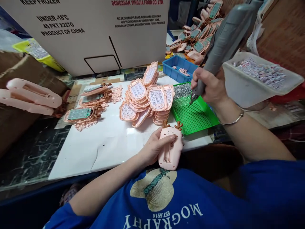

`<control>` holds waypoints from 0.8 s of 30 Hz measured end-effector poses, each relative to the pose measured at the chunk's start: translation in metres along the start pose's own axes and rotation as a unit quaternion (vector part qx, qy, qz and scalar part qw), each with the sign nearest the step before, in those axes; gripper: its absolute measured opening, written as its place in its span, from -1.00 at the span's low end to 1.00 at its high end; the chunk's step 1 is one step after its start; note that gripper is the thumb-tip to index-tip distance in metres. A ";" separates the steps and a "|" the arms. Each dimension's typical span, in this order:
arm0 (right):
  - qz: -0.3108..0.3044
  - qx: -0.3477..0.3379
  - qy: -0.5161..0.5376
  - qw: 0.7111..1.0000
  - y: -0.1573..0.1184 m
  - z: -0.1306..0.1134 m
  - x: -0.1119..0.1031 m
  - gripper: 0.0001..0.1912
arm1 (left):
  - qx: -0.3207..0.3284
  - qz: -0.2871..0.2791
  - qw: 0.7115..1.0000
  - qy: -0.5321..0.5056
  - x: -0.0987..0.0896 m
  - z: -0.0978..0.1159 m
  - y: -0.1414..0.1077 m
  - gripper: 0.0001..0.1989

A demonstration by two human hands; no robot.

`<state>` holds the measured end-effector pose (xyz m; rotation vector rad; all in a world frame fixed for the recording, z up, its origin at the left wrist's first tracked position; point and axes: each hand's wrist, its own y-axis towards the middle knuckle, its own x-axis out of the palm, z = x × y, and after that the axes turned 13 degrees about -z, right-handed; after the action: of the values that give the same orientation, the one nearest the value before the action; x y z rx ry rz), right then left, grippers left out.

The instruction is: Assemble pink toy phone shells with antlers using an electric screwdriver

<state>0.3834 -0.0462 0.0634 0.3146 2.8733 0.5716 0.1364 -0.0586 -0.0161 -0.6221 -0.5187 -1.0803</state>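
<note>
pink antlered case (174, 152) sits in the left hand (156, 143).

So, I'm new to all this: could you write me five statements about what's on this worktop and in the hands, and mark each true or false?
1. The right hand grips a grey handheld tool. True.
2. The left hand is empty. False: it holds a pink casing with brown antlers.
3. The green tray contains small silvery pieces. True.
4. The blue bin is nearer the person than the green tray. False: it sits beyond it.
5. A bracelet circles the right wrist. True.
</note>
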 end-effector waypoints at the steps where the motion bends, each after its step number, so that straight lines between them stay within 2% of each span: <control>1: 0.008 -0.013 -0.004 1.000 0.002 0.006 0.005 -0.57 | 0.003 0.009 1.000 0.009 0.001 -0.001 0.000 -0.60; 5: 0.043 -0.046 -0.010 0.998 0.010 0.026 0.019 -0.38 | 0.017 0.027 0.999 0.025 0.004 -0.003 -0.002 -0.60; 8: 0.057 -0.038 -0.032 0.997 0.014 0.037 0.022 -0.32 | 0.015 0.025 0.999 0.023 0.003 -0.003 -0.002 -0.59; 13: 0.066 -0.014 -0.069 0.995 0.015 0.045 0.027 -0.34 | 0.012 0.029 0.999 0.022 0.003 -0.003 -0.001 -0.59; 18: 0.103 -0.065 0.042 0.992 0.016 0.047 0.034 -0.41 | 0.013 0.031 0.999 0.013 0.003 -0.004 -0.001 -0.62; 21: 0.098 -0.079 0.060 0.990 0.018 0.051 0.035 -0.51 | 0.013 0.030 0.999 0.010 0.003 -0.004 -0.001 -0.62; 24: 0.108 -0.084 0.076 0.988 0.019 0.054 0.034 -0.51 | 0.010 0.030 0.999 0.005 0.003 -0.004 0.000 -0.61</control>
<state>0.3668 -0.0016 0.0170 0.5848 2.9287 0.9067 0.1376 -0.0635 -0.0170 -0.6111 -0.4983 -1.0201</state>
